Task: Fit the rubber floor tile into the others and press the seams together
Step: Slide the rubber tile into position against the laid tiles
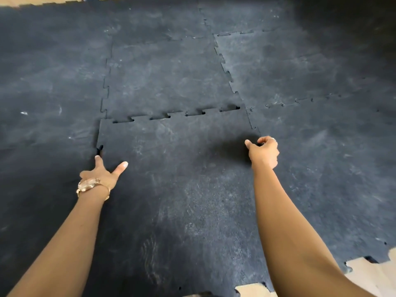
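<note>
A black rubber floor tile (175, 168) with jigsaw edges lies in the middle of the floor among other laid tiles. Its far seam (177, 115) against the tile beyond (167, 78) shows small open gaps between the teeth. My left hand (102, 174), with a gold watch on the wrist, rests on the tile's left edge, thumb and forefinger spread. My right hand (264, 152) is curled on the tile's right edge at the seam with the right neighbour tile (332, 168). Whether its fingers hook under the edge, I cannot tell.
Black interlocking tiles cover the floor all around. Bare tan floor shows at the bottom right corner (372, 275), past the toothed edge of the tiles, and in a strip at the top left (32, 1).
</note>
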{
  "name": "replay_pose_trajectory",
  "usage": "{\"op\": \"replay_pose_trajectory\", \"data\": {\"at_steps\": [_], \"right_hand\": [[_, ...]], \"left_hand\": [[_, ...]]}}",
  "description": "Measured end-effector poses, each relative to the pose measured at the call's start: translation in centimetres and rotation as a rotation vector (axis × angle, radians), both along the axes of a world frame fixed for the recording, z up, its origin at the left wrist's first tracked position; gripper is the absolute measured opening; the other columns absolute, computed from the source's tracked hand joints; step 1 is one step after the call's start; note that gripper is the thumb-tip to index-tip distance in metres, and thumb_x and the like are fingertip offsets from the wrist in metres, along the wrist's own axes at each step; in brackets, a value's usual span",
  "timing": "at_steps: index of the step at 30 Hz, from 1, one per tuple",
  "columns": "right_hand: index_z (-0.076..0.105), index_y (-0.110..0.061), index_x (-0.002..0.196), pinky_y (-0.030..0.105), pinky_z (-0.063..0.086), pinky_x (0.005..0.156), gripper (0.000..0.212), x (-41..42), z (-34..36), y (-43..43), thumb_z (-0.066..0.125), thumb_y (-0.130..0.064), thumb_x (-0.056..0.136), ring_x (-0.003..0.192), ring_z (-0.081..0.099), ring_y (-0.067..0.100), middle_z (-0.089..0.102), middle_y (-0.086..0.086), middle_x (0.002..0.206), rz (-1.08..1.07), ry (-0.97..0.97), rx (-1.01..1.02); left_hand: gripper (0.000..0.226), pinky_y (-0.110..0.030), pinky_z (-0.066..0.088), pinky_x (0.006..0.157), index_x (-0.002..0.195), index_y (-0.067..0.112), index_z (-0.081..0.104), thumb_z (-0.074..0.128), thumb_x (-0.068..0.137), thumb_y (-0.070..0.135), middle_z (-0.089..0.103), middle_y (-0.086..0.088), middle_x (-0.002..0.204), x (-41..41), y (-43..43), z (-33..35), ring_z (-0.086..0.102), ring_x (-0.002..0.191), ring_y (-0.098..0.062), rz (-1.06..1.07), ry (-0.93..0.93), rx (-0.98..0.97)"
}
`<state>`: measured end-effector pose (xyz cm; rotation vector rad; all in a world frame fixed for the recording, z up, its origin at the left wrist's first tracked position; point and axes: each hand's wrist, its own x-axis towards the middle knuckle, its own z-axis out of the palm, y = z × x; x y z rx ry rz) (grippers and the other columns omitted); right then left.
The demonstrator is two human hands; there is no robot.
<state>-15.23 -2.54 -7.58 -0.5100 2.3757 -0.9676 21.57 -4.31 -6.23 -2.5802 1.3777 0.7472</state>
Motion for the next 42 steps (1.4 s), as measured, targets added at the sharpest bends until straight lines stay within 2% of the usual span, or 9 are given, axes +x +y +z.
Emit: {"op": "replay_pose_trajectory", "data": {"at_steps": [3, 7, 11, 14, 19, 23, 27, 38, 42], "right_hand": [[0.056, -0.019, 0.1, 0.047, 0.041, 0.104, 0.026, -0.1, -0.5, 0.0, 0.073, -0.031, 0.084, 0.111, 0.06, 0.029, 0.065, 0.008, 0.116, -0.012, 0.009, 0.002], [0.057, -0.019, 0.1, 0.045, 0.04, 0.104, 0.029, 0.0, -0.9, 0.0, 0.076, -0.032, 0.081, 0.107, 0.062, 0.027, 0.065, 0.003, 0.115, -0.056, 0.014, -0.026], [0.055, -0.018, 0.115, 0.043, 0.038, 0.103, 0.041, 0.8, -1.4, 0.5, 0.077, -0.026, 0.081, 0.11, 0.06, 0.024, 0.065, 0.0, 0.12, -0.08, 0.093, -0.109], [0.05, -0.02, 0.126, 0.041, 0.035, 0.1, 0.048, 1.0, -2.3, 0.6, 0.073, -0.023, 0.085, 0.113, 0.059, 0.025, 0.064, 0.002, 0.124, -0.024, 0.189, -0.088], [0.047, -0.024, 0.137, 0.042, 0.032, 0.1, 0.056, 0.3, -2.8, -0.2, 0.072, -0.024, 0.087, 0.122, 0.054, 0.024, 0.058, -0.002, 0.135, 0.005, 0.171, -0.004], [0.046, -0.026, 0.142, 0.042, 0.032, 0.1, 0.058, 0.5, -3.1, -0.2, 0.069, -0.026, 0.089, 0.123, 0.053, 0.025, 0.058, 0.0, 0.135, 0.018, 0.222, 0.027], [0.048, -0.027, 0.14, 0.04, 0.033, 0.096, 0.055, 0.5, -3.0, -0.3, 0.068, -0.025, 0.09, 0.121, 0.05, 0.027, 0.059, -0.001, 0.133, 0.039, 0.241, 0.033], [0.055, -0.027, 0.132, 0.031, 0.028, 0.08, 0.045, 0.9, -3.3, 1.0, 0.068, -0.032, 0.09, 0.111, 0.044, 0.025, 0.068, -0.002, 0.12, 0.118, 0.325, 0.014], [0.06, -0.028, 0.127, 0.029, 0.024, 0.078, 0.037, 1.4, -3.9, 1.2, 0.066, -0.031, 0.091, 0.106, 0.044, 0.022, 0.069, -0.005, 0.12, 0.095, 0.341, -0.019]], "left_hand": [[0.09, -0.043, 0.044, 0.093, 0.147, 0.009, 0.037, 0.055, 0.082, 0.069, 0.061, -0.017, 0.092, -0.7, -1.8, 2.7, 0.056, 0.115, -0.037, -0.091, -0.091, 0.137], [0.067, -0.044, 0.046, 0.085, 0.122, 0.01, 0.06, 0.063, 0.082, 0.063, 0.055, -0.023, 0.126, -6.4, -4.6, 7.2, 0.056, 0.113, -0.04, -0.325, -0.279, -0.051], [0.056, -0.045, 0.045, 0.086, 0.13, 0.016, 0.051, 0.059, 0.088, 0.052, 0.046, -0.015, 0.133, -18.3, -6.1, 6.8, 0.046, 0.121, -0.041, -0.887, -0.069, -0.393], [0.098, -0.047, 0.037, 0.104, 0.151, 0.013, 0.02, 0.068, 0.079, 0.058, 0.03, -0.016, 0.15, -24.6, -7.1, 3.6, 0.031, 0.138, -0.035, -1.105, -0.041, -0.193], [0.155, -0.049, 0.019, 0.117, 0.152, -0.003, 0.0, 0.054, 0.045, 0.095, 0.019, -0.02, 0.157, -23.1, -9.6, -0.4, 0.017, 0.146, -0.032, -0.857, -0.153, -0.07], [0.146, -0.044, 0.024, 0.115, 0.147, -0.004, 0.025, 0.031, 0.047, 0.103, 0.039, -0.016, 0.146, -21.6, -8.8, -2.4, 0.034, 0.137, -0.032, -0.945, -0.235, -0.273], [0.129, -0.039, 0.037, 0.101, 0.128, 0.004, 0.048, 0.037, 0.045, 0.102, 0.054, -0.012, 0.122, -21.1, -9.4, -1.4, 0.049, 0.116, -0.031, -0.97, -0.245, -0.289], [0.129, -0.037, 0.036, 0.1, 0.133, 0.002, 0.044, 0.038, 0.049, 0.1, 0.053, -0.012, 0.126, -20.4, -7.5, -2.2, 0.048, 0.118, -0.029, -0.92, -0.266, -0.294], [0.132, -0.042, 0.012, 0.12, 0.152, -0.003, 0.012, 0.033, 0.063, 0.093, 0.025, -0.019, 0.155, -19.6, -6.5, -4.9, 0.02, 0.145, -0.033, -0.863, -0.128, -0.356]]}}
